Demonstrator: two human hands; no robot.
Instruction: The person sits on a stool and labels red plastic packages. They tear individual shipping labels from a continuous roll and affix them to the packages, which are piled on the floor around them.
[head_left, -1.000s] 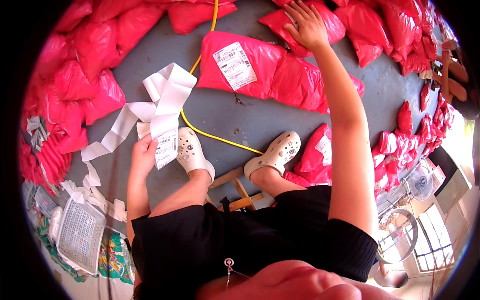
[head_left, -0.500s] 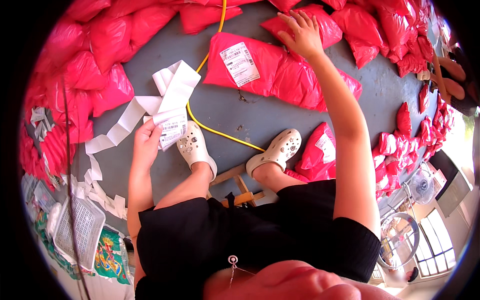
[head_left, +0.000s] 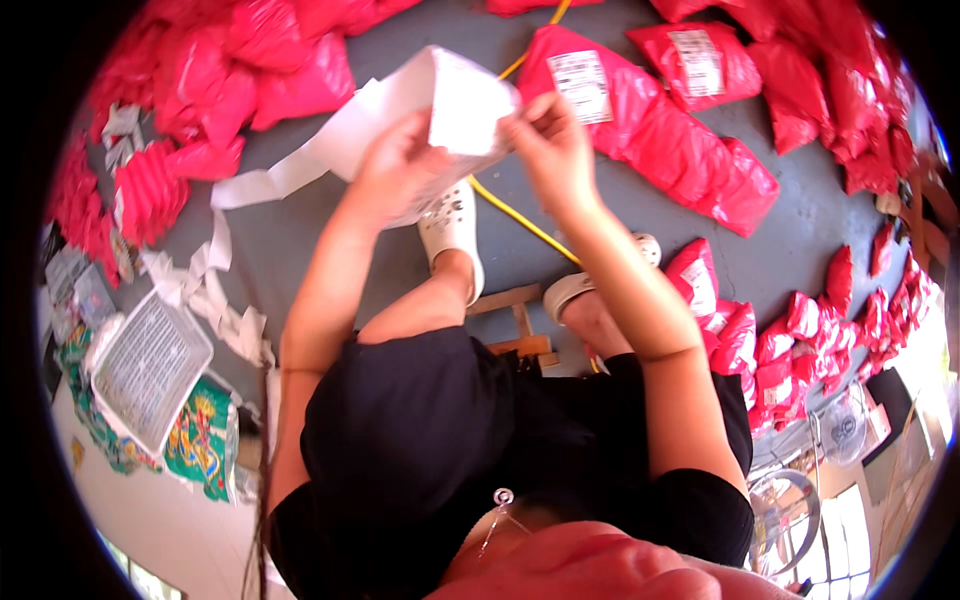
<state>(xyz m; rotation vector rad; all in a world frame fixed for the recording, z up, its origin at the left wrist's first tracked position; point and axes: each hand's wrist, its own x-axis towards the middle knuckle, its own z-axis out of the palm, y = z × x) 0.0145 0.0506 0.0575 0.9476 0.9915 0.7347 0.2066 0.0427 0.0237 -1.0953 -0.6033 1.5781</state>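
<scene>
White label strip [head_left: 468, 98] raised at 12 o'clock, tail running toward 10. Left hand [head_left: 398, 172] holds it, thumb against fingers. Right hand [head_left: 552, 155]: fingers narrow at its right edge; blurred, cannot tell if gripping. Labelled red poly mailers [head_left: 640, 118] at 1 o'clock.

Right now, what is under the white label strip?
Gray floor, part of the left clog and a yellow hose or cable show around the white label strip; whatever it covers is hidden.
</scene>
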